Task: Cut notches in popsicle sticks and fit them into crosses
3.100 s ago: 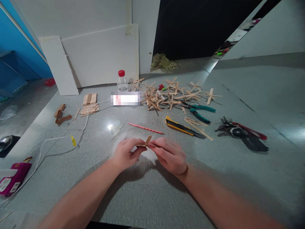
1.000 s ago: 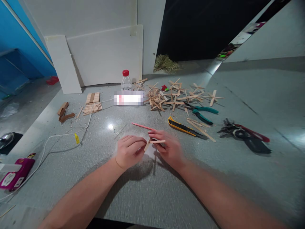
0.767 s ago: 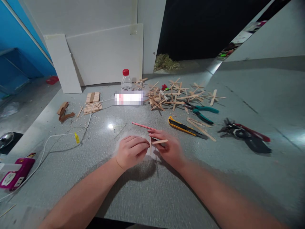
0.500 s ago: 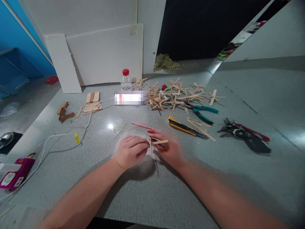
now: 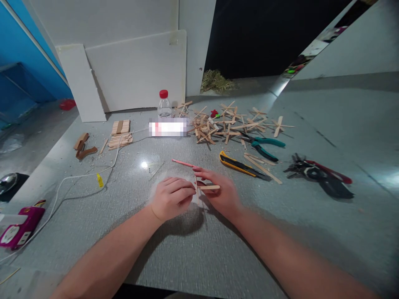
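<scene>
My left hand (image 5: 175,197) pinches the left side of a small assembly of crossed wooden sticks (image 5: 209,187). From the right, my right hand (image 5: 220,193) holds the same sticks, its fingers curled round them and partly hiding them. One flat stick points right across the right fingers; a thinner one runs roughly up and down between the hands. A pink stick (image 5: 182,162) reaches out to the upper left from the right fingertips. Beyond the hands lies a yellow and black utility knife (image 5: 238,164). Thin clear pieces (image 5: 156,169) lie beyond the left hand.
Crossed stick pieces (image 5: 229,133) are heaped at the back, beside teal-handled pliers (image 5: 264,147). A red-handled tool (image 5: 321,176) lies at right. Behind stands a red-capped bottle (image 5: 164,106). Stacked sticks (image 5: 121,141), a white cable (image 5: 77,176) and a magenta device (image 5: 23,226) are at left.
The flat stick between my hands has tilted slightly, its right end now a little lower. Both hands have kept nearly the same place and grip.
</scene>
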A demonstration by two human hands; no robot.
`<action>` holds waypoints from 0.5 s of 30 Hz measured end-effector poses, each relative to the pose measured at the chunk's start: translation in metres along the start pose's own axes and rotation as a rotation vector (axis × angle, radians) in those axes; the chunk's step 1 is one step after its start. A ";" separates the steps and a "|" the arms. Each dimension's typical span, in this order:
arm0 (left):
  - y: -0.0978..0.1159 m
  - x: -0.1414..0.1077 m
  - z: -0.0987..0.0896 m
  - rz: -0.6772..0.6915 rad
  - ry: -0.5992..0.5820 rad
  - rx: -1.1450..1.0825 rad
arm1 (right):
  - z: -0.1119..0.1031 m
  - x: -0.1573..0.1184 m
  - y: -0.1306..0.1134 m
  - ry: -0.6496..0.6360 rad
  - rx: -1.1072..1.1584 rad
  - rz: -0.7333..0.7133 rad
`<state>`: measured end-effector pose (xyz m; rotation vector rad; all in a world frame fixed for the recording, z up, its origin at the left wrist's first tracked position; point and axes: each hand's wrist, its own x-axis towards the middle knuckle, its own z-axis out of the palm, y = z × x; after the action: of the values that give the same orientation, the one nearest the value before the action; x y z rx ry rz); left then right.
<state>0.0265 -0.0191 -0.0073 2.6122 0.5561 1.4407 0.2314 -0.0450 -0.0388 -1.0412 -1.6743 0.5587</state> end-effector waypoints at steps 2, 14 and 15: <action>0.000 0.000 -0.001 0.012 0.014 0.012 | 0.001 -0.001 0.000 0.014 0.030 0.053; -0.010 -0.007 -0.002 -0.130 -0.080 -0.038 | 0.000 -0.002 -0.005 -0.015 0.247 0.319; -0.012 -0.007 -0.001 -0.182 -0.086 -0.066 | 0.000 -0.001 -0.005 -0.018 0.244 0.334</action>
<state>0.0194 -0.0109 -0.0150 2.4857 0.7027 1.2646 0.2296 -0.0483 -0.0351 -1.1418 -1.4111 0.9665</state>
